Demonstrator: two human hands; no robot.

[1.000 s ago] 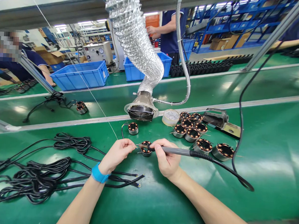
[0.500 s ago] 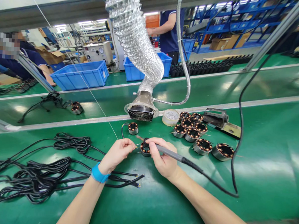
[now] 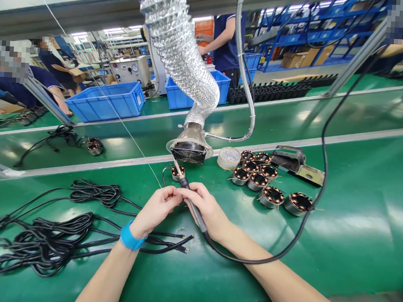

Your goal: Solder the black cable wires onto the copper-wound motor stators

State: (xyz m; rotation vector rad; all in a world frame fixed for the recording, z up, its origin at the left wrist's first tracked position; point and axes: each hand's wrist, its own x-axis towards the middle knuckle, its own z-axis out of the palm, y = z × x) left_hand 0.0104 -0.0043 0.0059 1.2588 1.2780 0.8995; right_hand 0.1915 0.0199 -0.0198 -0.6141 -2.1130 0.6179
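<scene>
Right hand [image 3: 207, 211]: closed around the soldering iron [image 3: 192, 204], held like a pen; tip pointed up and away, toward the lone stator [image 3: 177, 172].
Left hand [image 3: 157, 208]: fingers pinched shut, touching the right hand; what it pinched was too small to tell.
Iron cord [image 3: 299, 230]: looped from the right hand across the table [image 3: 353, 233] and rose at right.
Stators [image 3: 266, 184]: cluster lay right of the hands, well apart from them.
Fume duct [image 3: 190, 148]: mouth hung just beyond the lone stator.
Cables [image 3: 46, 237]: coiled at left, ends lying near the left wrist.
</scene>
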